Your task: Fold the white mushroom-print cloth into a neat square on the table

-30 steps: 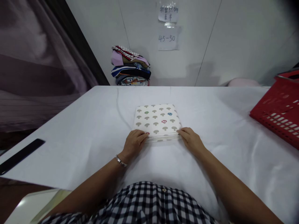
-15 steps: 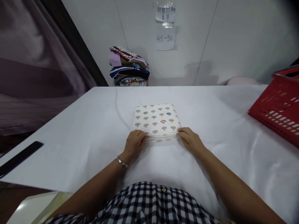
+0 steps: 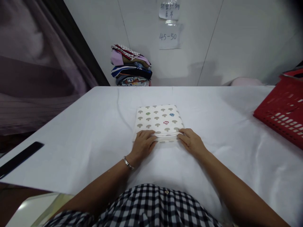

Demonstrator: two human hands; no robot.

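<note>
A folded cream cloth (image 3: 158,119) printed with small mushrooms lies in the middle of the white table (image 3: 90,126). My left hand (image 3: 144,143) rests on its near left corner, fingers curled over the folded edge. At the near right corner my right hand (image 3: 192,142) grips the same edge with bent fingers. Both hands press on the cloth's near side. A bracelet circles my left wrist.
A red plastic basket (image 3: 281,110) stands at the table's right edge. A stack of folded clothes (image 3: 131,67) sits behind the table against the white wall. A black flat object (image 3: 20,157) lies at the table's left corner. Paper notes hang on the wall.
My left hand has slid right and forward onto the cloth's near edge. The right hand stays at its corner. The camera view shifted slightly.
</note>
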